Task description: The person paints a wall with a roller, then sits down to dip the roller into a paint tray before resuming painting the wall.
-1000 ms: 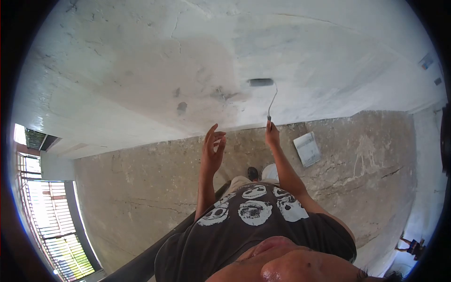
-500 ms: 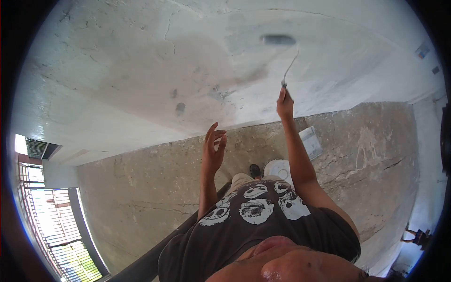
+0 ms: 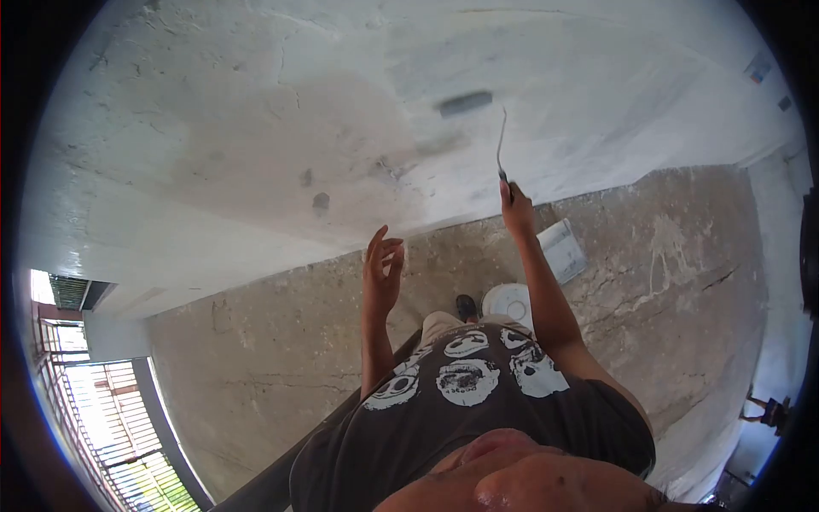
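My right hand point(image 3: 518, 209) is wrapped round the handle of a paint roller point(image 3: 467, 103). A thin bent wire frame runs from the handle up to the roller's dark grey sleeve, which is against the wall point(image 3: 580, 102) or very close to it. Around the sleeve the wall is whitish, with a darker damp-looking patch below it. My left hand point(image 3: 384, 269) holds nothing; its fingers are apart and slightly curled, raised in front of the wall's lower part, where dark spots and scuffs show.
Near my right forearm, a white bucket point(image 3: 508, 303) and a pale rectangular tray or container point(image 3: 563, 252) stand on the cracked concrete floor point(image 3: 273, 341). A barred window point(image 3: 111, 418) is at lower left. Another person point(image 3: 772, 413) appears far right.
The roller sleeve has moved left and down along the wall, and its tilt has changed. My right hand has dropped slightly. My left hand has stayed nearly in place.
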### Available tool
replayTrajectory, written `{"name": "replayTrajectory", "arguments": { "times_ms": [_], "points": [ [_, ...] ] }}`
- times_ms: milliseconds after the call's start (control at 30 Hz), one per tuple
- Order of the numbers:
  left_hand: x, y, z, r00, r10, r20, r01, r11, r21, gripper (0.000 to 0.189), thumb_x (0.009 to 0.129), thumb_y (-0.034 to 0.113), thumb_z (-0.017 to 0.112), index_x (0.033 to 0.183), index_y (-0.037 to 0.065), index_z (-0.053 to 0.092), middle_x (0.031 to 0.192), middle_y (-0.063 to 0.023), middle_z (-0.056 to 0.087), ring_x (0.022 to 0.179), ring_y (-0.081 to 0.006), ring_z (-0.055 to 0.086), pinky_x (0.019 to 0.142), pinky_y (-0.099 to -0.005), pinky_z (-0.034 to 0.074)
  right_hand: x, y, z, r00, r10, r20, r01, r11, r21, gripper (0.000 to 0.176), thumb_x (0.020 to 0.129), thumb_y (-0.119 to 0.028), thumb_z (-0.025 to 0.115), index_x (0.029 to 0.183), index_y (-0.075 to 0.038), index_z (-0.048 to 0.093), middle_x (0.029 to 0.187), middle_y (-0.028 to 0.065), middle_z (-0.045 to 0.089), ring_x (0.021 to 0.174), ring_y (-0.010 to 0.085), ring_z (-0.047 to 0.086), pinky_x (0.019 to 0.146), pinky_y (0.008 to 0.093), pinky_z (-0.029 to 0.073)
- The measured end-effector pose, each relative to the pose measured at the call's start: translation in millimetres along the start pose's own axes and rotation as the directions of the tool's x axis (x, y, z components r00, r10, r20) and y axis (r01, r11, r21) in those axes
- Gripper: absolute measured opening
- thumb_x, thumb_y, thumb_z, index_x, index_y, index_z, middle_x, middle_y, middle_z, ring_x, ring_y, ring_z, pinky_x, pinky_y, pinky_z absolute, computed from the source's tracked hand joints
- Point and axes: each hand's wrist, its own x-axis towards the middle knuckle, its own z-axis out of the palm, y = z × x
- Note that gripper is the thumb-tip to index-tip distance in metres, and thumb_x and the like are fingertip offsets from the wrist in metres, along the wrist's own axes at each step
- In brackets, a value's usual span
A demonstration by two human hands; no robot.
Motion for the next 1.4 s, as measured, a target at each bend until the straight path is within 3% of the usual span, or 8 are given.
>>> {"name": "replayTrajectory", "arguments": {
  "times_ms": [467,567,633,700,833,1033,1100,1400],
  "points": [
    [1,-10,-5,0.993,0.118,-0.023,-0.117,0.993,0.023,0.023,0.098,0.020,0.059,0.113,0.003,0.063,0.144,-0.0133,0.049,0.114,-0.0241,0.061,0.087,-0.0370,0.053,-54,72,114,0.980,0.095,0.174,-0.107,0.992,0.062,0.057,0.101,-0.052,0.039,0.102,-0.002,0.066,0.094,0.0257,0.068,0.091,0.0479,0.063,0.075,0.0539,0.049],
    [1,-6,-9,0.992,0.121,-0.025,-0.120,0.992,0.040,0.027,0.098,0.020,0.060,0.118,0.002,0.061,0.141,-0.0129,0.051,0.112,-0.0236,0.062,0.087,-0.0362,0.053,-52,48,97,0.961,0.172,0.218,-0.192,0.978,0.076,0.057,0.102,-0.052,0.039,0.102,-0.002,0.066,0.088,0.0243,0.068,0.082,0.0448,0.066,0.070,0.0515,0.050],
    [1,-6,-6,0.998,0.064,-0.022,-0.064,0.998,0.016,0.030,0.098,0.020,0.060,0.123,0.003,0.059,0.138,-0.0124,0.054,0.111,-0.0233,0.063,0.087,-0.0360,0.052,-42,32,89,0.997,-0.047,-0.067,0.056,0.988,0.143,0.056,0.102,-0.050,0.039,0.096,-0.001,0.065,0.077,0.0204,0.067,0.066,0.0383,0.066,0.060,0.0484,0.049],
    [1,-10,-6,0.995,0.101,-0.010,-0.101,0.994,0.032,0.040,0.098,0.020,0.060,0.134,0.004,0.052,0.130,-0.0109,0.059,0.108,-0.0214,0.064,0.087,-0.0354,0.051,-19,8,75,0.997,-0.011,-0.073,0.030,0.960,0.277,0.054,0.103,-0.048,0.039,0.089,-0.001,0.062,0.071,0.0196,0.064,0.059,0.0374,0.060,0.057,0.0473,0.047],
    [1,-5,-8,0.992,0.126,-0.029,-0.124,0.991,0.053,0.046,0.098,0.020,0.060,0.140,0.006,0.048,0.125,-0.0097,0.062,0.107,-0.0197,0.064,0.087,-0.0350,0.051,1,-11,56,0.992,-0.047,-0.119,0.077,0.962,0.263,0.054,0.104,-0.047,0.038,0.086,0.000,0.059,0.072,0.0224,0.062,0.070,0.0462,0.058,0.063,0.0496,0.047],
    [1,-8,-7,0.999,0.046,-0.030,-0.046,0.999,-0.008,0.044,0.098,0.020,0.060,0.138,0.006,0.049,0.128,-0.0096,0.060,0.106,-0.0190,0.064,0.088,-0.0348,0.050,-37,75,108,0.992,-0.098,-0.083,0.102,0.993,0.052,0.059,0.103,-0.051,0.037,0.090,0.001,0.062,0.071,0.0215,0.063,0.068,0.0428,0.064,0.063,0.0501,0.050],
    [0,-11,-6,0.995,0.101,-0.022,-0.100,0.995,0.020,0.045,0.098,0.020,0.060,0.139,0.006,0.048,0.128,-0.0097,0.060,0.107,-0.0189,0.063,0.088,-0.0348,0.050,-48,83,106,0.951,0.155,0.267,-0.174,0.984,0.048,0.060,0.102,-0.053,0.037,0.090,0.000,0.063,0.067,0.0189,0.062,0.052,0.0340,0.063,0.051,0.0464,0.050],
    [0,-11,-7,0.999,0.049,-0.002,-0.049,0.999,-0.014,0.047,0.098,0.021,0.060,0.141,0.007,0.047,0.127,-0.0082,0.060,0.108,-0.0177,0.062,0.088,-0.0356,0.050,-30,50,80,0.996,0.021,0.086,-0.043,0.966,0.255,0.063,0.101,-0.057,0.035,0.086,-0.001,0.058,0.057,0.0114,0.055,0.038,0.0248,0.054,0.037,0.0388,0.042]
  ]
}}
